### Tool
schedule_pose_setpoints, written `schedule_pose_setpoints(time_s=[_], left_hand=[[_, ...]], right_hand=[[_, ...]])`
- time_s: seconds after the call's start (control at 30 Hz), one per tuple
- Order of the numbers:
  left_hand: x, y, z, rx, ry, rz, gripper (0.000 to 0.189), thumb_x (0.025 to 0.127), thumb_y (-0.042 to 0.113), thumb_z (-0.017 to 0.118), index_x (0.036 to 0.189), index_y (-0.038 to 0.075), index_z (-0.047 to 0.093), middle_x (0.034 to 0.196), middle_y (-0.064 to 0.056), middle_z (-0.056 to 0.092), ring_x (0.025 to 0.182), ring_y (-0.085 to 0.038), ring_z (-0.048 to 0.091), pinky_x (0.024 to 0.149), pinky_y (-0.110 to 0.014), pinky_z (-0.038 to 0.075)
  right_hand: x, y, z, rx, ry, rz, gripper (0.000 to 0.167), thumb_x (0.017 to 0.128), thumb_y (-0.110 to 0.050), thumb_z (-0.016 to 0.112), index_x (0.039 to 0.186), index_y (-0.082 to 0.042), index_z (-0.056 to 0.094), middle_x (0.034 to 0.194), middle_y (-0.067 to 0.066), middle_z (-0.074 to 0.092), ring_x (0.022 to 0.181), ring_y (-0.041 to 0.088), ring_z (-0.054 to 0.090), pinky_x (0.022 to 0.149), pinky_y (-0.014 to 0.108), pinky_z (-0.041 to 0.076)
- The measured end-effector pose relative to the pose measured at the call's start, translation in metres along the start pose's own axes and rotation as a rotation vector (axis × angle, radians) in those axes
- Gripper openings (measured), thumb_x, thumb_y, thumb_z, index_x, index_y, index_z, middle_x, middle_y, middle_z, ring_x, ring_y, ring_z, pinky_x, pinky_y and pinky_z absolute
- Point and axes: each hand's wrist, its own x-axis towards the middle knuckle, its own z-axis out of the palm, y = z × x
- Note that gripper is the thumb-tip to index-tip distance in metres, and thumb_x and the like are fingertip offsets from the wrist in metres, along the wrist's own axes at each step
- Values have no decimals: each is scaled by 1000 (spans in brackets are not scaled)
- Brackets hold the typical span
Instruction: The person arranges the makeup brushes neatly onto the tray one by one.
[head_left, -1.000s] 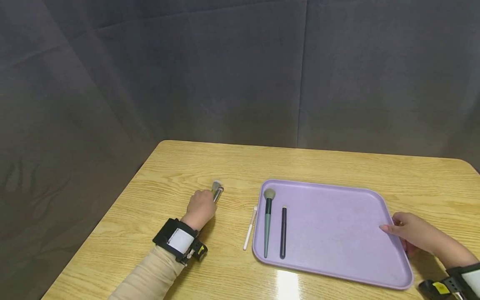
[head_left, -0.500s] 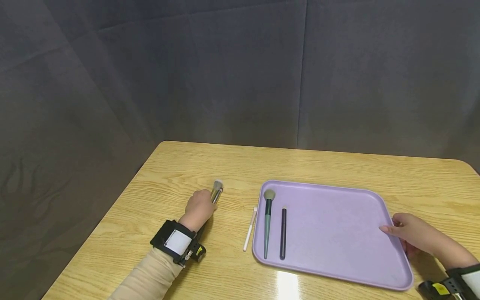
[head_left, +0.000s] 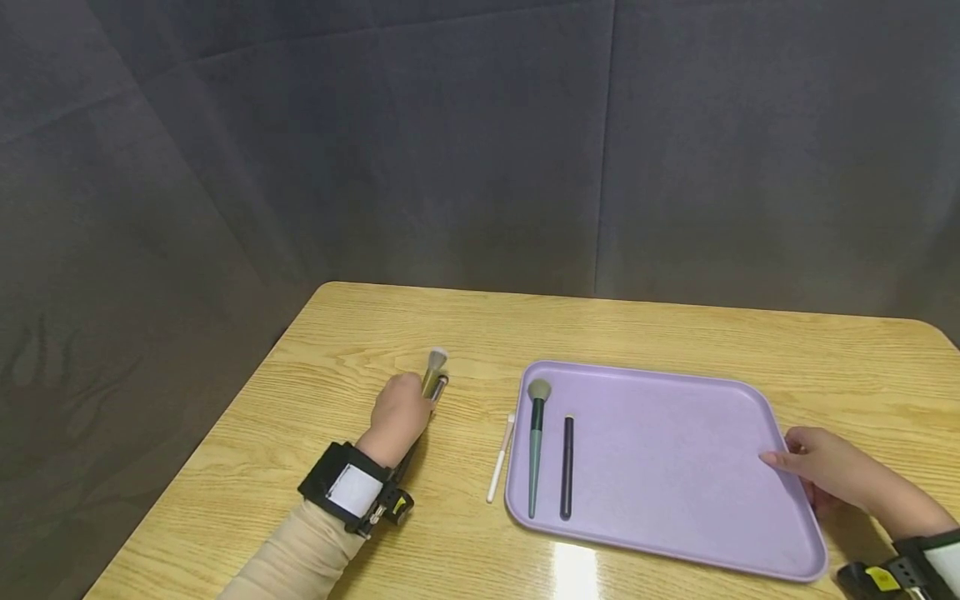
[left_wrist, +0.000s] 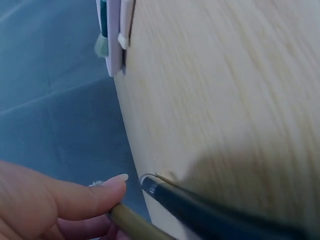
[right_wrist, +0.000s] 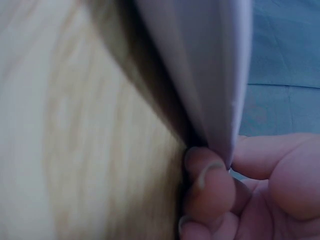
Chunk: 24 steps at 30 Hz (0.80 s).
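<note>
My left hand [head_left: 400, 419] pinches a gold-handled makeup brush [head_left: 431, 382] between thumb and fingers; its pale fluffy bristles point away from me. Close beside it is a dark-handled makeup brush [left_wrist: 200, 212] with a silvery ferrule, apart from my thumb in the left wrist view. My right hand [head_left: 828, 467] grips the right rim of a lilac tray [head_left: 675, 467], thumb on top and fingers curled beneath, as the right wrist view shows. A green makeup brush [head_left: 535, 450] and a thin dark brush [head_left: 567, 467] lie side by side in the tray's left part.
A slim white brush [head_left: 501, 458] lies on the wooden table [head_left: 450, 533], just outside the tray's left edge. Dark grey cloth [head_left: 480, 150] hangs behind the table and along its left side.
The gold-handled brush has shifted slightly away from me, and its bristles stand farther from the dark-handled brush's tip. My right hand and the tray have stayed put.
</note>
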Motion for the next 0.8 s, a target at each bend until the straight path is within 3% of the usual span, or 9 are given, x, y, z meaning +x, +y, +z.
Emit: schedule_pose_setpoints(time_s=[0.27,0.5,0.8], left_hand=[[-7,10,-4,-47,32,68,13,88,2,68,85,-9,62,67,-9,53,56,-19,52,45,-29,42],[-12,18,-5,-140,10,74,13,89,5,68,85,-6,63,66,-7,53,54,-17,47,45,-27,40],[-15,27,-5,-176,-26,102,14,88,5,69,88,-9,66,74,-12,60,61,-19,51,51,-29,44]], right_hand=[[-2,-3,0,-19,14,-23,36,100,-31,56,90,4,51,62,4,49,48,15,50,46,29,46],[-2,-1,1,-11,9,-15,37,99,-32,57,91,3,51,61,5,50,48,15,51,46,29,47],[-3,-2,1,-9,13,-27,34,100,-29,55,90,4,50,60,5,50,47,15,51,46,30,48]])
